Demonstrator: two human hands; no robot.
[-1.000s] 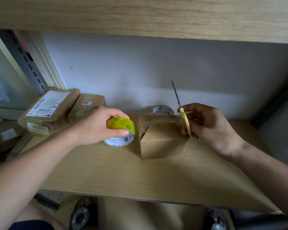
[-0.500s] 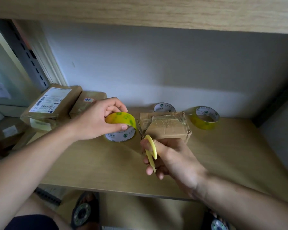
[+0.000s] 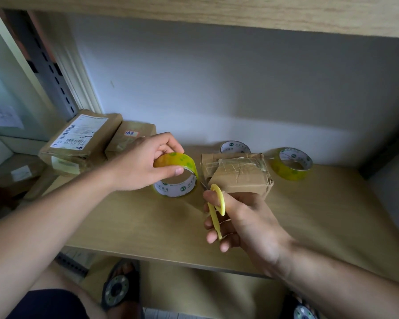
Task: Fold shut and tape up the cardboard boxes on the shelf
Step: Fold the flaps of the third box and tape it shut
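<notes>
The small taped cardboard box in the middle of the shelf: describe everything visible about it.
The small cardboard box is brown, folded shut, its top crossed by wrinkled clear tape. Its right corner looks crumpled. It sits on the wooden shelf, between the tape roll gripped by the left hand and a yellow-green tape roll at right. The right hand, holding yellow-handled scissors, hides its lower front edge.

1. Tape roll (image 3: 175, 174): yellow with green spots, white core with green print.
2. Scissors (image 3: 215, 209): yellow handles.
3. Box (image 3: 238, 177): brown cardboard.
4. Shelf (image 3: 332, 217): light wood grain.
5. Wall (image 3: 240, 88): grey-white.
</notes>
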